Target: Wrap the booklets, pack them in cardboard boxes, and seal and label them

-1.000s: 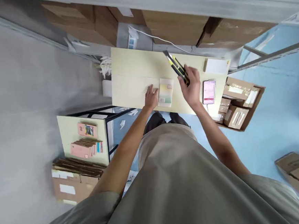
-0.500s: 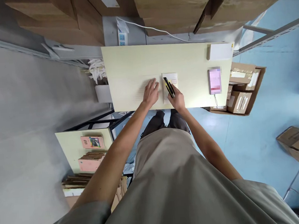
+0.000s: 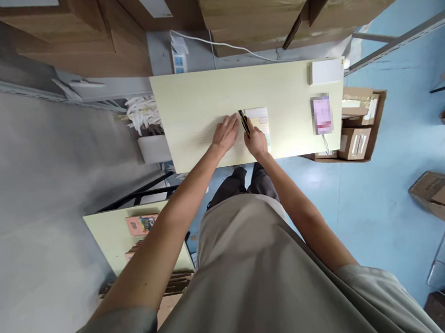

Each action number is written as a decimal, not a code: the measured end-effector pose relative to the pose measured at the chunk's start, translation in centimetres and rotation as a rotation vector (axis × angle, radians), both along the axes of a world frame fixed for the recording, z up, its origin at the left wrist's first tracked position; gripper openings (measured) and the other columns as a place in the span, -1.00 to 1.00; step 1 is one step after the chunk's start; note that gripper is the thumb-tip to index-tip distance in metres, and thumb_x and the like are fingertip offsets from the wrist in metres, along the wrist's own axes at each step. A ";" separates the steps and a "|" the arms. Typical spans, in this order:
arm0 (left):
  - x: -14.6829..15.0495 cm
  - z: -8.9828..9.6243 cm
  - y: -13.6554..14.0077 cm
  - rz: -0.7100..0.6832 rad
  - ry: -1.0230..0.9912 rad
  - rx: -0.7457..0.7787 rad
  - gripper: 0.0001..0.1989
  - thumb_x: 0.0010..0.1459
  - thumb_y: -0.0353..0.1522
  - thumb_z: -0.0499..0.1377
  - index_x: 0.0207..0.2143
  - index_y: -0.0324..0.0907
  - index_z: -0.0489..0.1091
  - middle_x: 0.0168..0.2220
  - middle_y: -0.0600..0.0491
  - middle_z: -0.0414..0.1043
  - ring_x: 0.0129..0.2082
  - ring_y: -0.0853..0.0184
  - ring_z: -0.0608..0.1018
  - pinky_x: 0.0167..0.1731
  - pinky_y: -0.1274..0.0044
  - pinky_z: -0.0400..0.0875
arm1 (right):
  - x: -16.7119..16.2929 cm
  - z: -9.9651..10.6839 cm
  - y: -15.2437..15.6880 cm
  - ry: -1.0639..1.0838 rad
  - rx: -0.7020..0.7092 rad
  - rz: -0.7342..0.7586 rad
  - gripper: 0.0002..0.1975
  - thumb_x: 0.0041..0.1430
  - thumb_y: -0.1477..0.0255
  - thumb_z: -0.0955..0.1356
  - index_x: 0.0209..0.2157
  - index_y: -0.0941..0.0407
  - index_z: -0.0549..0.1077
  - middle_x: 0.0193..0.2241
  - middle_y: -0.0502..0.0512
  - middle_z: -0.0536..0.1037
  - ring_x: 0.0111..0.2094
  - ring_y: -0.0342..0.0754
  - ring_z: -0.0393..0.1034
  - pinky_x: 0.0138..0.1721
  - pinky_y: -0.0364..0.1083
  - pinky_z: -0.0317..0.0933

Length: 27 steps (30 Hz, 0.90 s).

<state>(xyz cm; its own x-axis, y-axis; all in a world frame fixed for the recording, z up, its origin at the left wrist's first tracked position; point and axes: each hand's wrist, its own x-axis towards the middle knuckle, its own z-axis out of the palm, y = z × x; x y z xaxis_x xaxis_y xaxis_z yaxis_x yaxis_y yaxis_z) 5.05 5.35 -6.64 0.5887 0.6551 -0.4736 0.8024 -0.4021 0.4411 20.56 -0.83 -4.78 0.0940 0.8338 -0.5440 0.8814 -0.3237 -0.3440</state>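
My right hand (image 3: 256,142) is closed around a black and yellow utility knife (image 3: 244,123), its tip pointing away from me. Beneath and to the right of this hand lies a small pale booklet or packet (image 3: 259,115) with a pinkish mark, partly covered by the hand; its exact kind is unclear. My left hand (image 3: 225,132) rests flat on the cream tabletop (image 3: 194,102), fingers stretched out, just left of the knife. Nothing shows in the left hand.
A phone with a blurred screen (image 3: 321,113) and a white box (image 3: 326,71) lie on the table's right side. Large cartons (image 3: 257,15) stand behind, near a power strip (image 3: 179,62). An open carton of boxes (image 3: 377,123) is at right; a side table (image 3: 113,242) holds pink booklets.
The knife in my right hand has shifted slightly left, from over the pale booklet to its left edge. My left hand stays flat on the table. The view has shifted a little.
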 end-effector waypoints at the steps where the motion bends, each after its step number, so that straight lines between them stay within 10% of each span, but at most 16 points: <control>1: 0.0 0.1 0.0 -0.005 0.006 0.000 -0.24 0.53 -0.44 0.04 0.72 -0.24 0.10 0.77 -0.19 -0.04 0.73 -0.20 0.11 0.62 -0.10 0.24 | -0.2 0.2 0.1 -0.006 -0.006 -0.002 -0.17 0.59 0.48 0.12 0.78 0.17 -0.14 0.24 0.48 0.66 0.08 0.30 0.63 0.17 0.17 0.52; 11: -0.1 0.1 0.5 -0.032 0.005 0.006 -0.25 0.50 -0.48 0.04 0.69 -0.25 0.15 0.76 -0.18 -0.02 0.72 -0.16 0.14 0.59 -0.05 0.33 | -1.5 3.0 -1.0 -0.092 -0.104 0.028 -0.18 0.66 0.52 0.11 0.79 0.08 -0.24 0.28 0.49 0.61 0.16 0.32 0.66 0.22 0.19 0.51; 27: 0.8 -1.6 -0.4 0.112 -0.088 -0.057 -0.25 0.51 -0.29 0.10 0.67 -0.28 0.19 0.76 -0.22 -0.04 0.71 -0.22 0.13 0.66 -0.20 0.07 | -1.7 9.2 -10.5 -0.071 -0.363 0.182 -0.34 0.54 0.65 0.22 0.59 0.23 0.32 0.20 0.59 0.69 0.24 0.33 0.68 0.20 0.11 0.54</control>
<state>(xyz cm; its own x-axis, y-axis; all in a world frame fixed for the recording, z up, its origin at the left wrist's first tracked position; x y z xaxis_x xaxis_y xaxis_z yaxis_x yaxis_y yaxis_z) 5.82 4.98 -8.26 0.5539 0.6927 -0.4619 0.7983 -0.2843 0.5309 18.88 -11.32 4.44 0.0105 0.5954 -0.8034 0.9530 -0.2491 -0.1722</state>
